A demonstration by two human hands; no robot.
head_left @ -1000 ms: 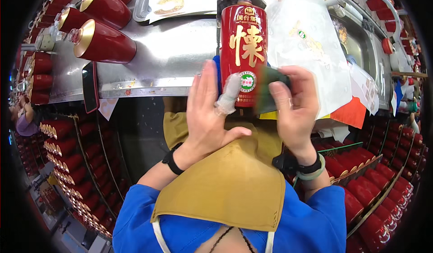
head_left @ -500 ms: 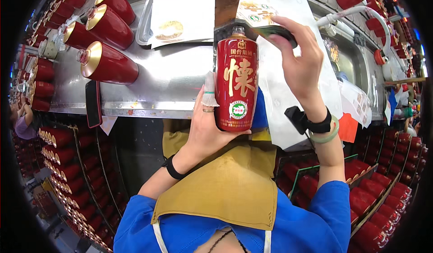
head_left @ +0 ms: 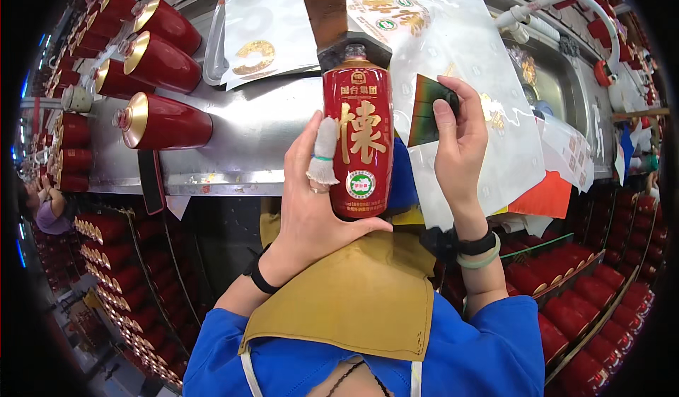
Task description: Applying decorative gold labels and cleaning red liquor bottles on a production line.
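A red bottle [head_left: 359,139] with gold characters and a round green-and-white emblem lies in front of me, neck pointing away, by a dark bracket [head_left: 353,41]. My left hand [head_left: 305,192] holds it from the left and below, thumb beneath the base. A white cloth cover [head_left: 325,146] with a green band wraps one left finger. To the bottle's right, my right hand [head_left: 460,135] pinches a thin, dark green-black flat scraper [head_left: 428,111] between thumb and fingers, apart from the bottle. Beneath that hand spreads a white decal sheet [head_left: 453,57].
Several red bottles with gold shoulders [head_left: 166,121] lie on the metal table [head_left: 262,128] at left. A dark phone [head_left: 151,181] rests at its front edge. Another decal sheet [head_left: 265,22] is behind. At right are a sink [head_left: 555,86] and white faucet [head_left: 544,4]; bottle racks [head_left: 117,255] stand below.
My right hand has come nearer from beside the bottle's neck, and the scraper has turned to show its flat face. The bottle and left hand appear slightly lower and further left.
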